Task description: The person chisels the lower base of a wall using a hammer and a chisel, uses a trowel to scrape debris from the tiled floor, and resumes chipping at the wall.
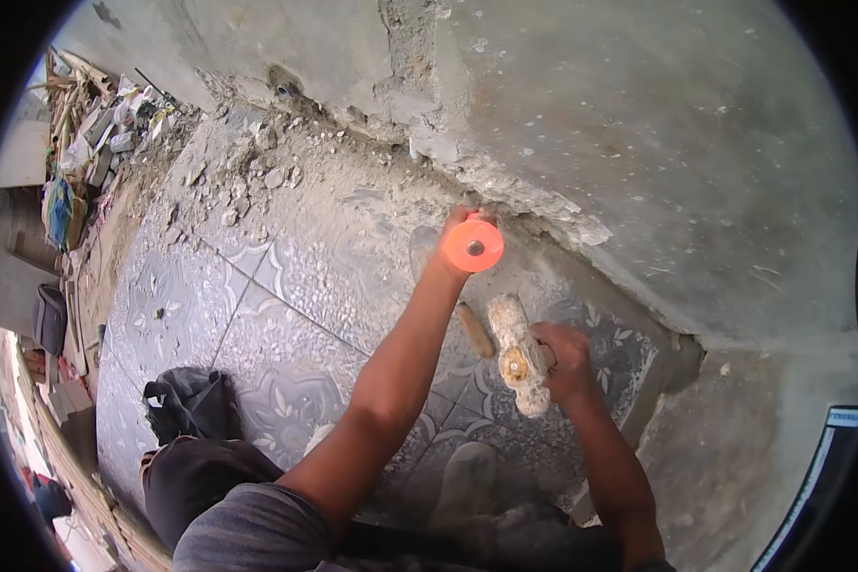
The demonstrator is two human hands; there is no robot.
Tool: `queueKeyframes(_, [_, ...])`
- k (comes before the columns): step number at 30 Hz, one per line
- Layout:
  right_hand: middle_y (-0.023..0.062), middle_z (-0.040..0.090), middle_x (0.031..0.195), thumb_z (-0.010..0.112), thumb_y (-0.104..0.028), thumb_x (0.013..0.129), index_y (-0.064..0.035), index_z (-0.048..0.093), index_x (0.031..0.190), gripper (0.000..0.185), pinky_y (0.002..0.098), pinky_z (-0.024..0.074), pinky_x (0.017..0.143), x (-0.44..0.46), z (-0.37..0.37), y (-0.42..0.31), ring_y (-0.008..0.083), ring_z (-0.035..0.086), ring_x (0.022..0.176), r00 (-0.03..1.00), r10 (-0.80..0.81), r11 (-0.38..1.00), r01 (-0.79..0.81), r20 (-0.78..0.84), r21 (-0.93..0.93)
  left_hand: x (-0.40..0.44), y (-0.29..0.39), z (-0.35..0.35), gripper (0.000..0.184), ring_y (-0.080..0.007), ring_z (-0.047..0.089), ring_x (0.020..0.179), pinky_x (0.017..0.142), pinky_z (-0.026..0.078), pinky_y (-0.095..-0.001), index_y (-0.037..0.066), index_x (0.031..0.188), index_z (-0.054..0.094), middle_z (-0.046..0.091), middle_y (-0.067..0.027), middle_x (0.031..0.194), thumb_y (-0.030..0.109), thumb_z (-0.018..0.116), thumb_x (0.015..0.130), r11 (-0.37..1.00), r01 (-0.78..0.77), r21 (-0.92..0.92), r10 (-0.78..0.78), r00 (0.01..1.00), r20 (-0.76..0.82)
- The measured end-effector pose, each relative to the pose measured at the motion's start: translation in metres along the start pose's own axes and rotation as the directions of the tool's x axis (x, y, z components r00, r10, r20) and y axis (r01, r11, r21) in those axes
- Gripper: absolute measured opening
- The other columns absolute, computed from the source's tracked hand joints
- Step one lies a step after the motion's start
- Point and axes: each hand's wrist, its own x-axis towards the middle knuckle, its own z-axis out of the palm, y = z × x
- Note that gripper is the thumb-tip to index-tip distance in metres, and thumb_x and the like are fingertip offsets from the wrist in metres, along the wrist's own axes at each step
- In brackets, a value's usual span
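The blue label (843,418) is illegible. Left hand (460,217) clasps an orange-guarded chisel (475,247), butt toward camera; right hand (566,363) clasps a hammer (515,343), head aslant to the floor's (291,348) far edge.

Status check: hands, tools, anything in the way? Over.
Left hand grips orange-guarded tool. Right hand holds hammer. Wooden piece lying nearby, rubble off left.

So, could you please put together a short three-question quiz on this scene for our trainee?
1. Which hand holds the tool with the round orange guard?
2. True or false: the tiled floor has no rubble on it.
3. What does the right hand hold? A) a brush; B) a hammer; C) a bucket.

Key: 1. The left hand. 2. False. 3. B.
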Motion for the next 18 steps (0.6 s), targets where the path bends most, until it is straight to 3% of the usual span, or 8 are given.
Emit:
queueKeyframes(3, [0.0115, 0.061, 0.066, 0.061, -0.004, 0.062, -0.0049, 0.058, 0.08, 0.019, 0.0402, 0.0489, 0.055, -0.013, -0.001, 0.005, 0.0344, 0.061, 0.06, 0.995, -0.069, 0.995, 0.063, 0.079, 0.072, -0.012, -0.019, 0.01, 0.019, -0.0102, 0.044, 0.051, 0.049, 0.042, -0.0242, 0.009, 0.069, 0.045, 0.044, 0.0024, 0.059, 0.017, 0.045, 0.087, 0.996, 0.051, -0.07, -0.054, 0.998, -0.038])
queueKeyframes(6, [0.0115, 0.061, 0.069, 0.06, -0.003, 0.06, -0.0041, 0.059, 0.081, 0.021, 0.0392, 0.0485, 0.055, -0.019, 0.001, 0.004, 0.0327, 0.061, 0.06, 0.997, -0.031, 0.995, 0.024, 0.073, 0.102, -0.015, -0.031, 0.014, 0.017, -0.0089, 0.042, 0.048, 0.047, 0.04, -0.0228, 0.008, 0.071, 0.046, 0.044, 0.0032, 0.057, 0.016, 0.045, 0.086, 0.998, 0.011, -0.063, -0.01, 1.0, 0.009])
queueKeyframes(12, [0.0114, 0.063, 0.072, 0.062, -0.004, 0.058, -0.003, 0.061, 0.083, 0.025, 0.0404, 0.0493, 0.058, -0.006, -0.003, -0.002, 0.0324, 0.062, 0.062, 0.988, -0.11, 0.991, 0.101, 0.107, 0.091, -0.001, -0.017, 0.019, 0.013, -0.009, 0.042, 0.048, 0.048, 0.04, -0.0232, 0.009, 0.074, 0.045, 0.043, 0.0034, 0.056, 0.013, 0.045, 0.086, 0.997, 0.034, -0.069, -0.032, 0.999, 0.035])
queueKeyframes(15, [0.0128, 0.062, 0.071, 0.063, -0.005, 0.057, -0.0029, 0.061, 0.083, 0.026, 0.0412, 0.0495, 0.058, 0.008, 0.022, 0.03, 0.0344, 0.062, 0.063, 0.979, -0.203, 0.978, 0.203, 0.023, -0.041, -0.001, -0.022, 0.02, 0.015, -0.0094, 0.042, 0.048, 0.047, 0.04, -0.0239, 0.009, 0.072, 0.044, 0.042, 0.0035, 0.055, 0.013, 0.044, 0.087, 0.998, 0.003, -0.058, -0.002, 1.0, 0.024])
queueKeyframes(18, [0.0144, 0.062, 0.072, 0.065, -0.005, 0.06, -0.0033, 0.06, 0.082, 0.023, 0.0422, 0.0495, 0.058, 0.018, 0.037, 0.045, 0.0368, 0.062, 0.065, 0.946, 0.26, 0.959, -0.23, 0.193, -0.165, 0.005, -0.018, 0.016, 0.012, -0.0083, 0.044, 0.049, 0.046, 0.041, -0.0223, 0.008, 0.074, 0.044, 0.043, 0.001, 0.058, 0.012, 0.045, 0.085, 0.998, -0.052, 0.035, 0.052, 0.999, -0.01])
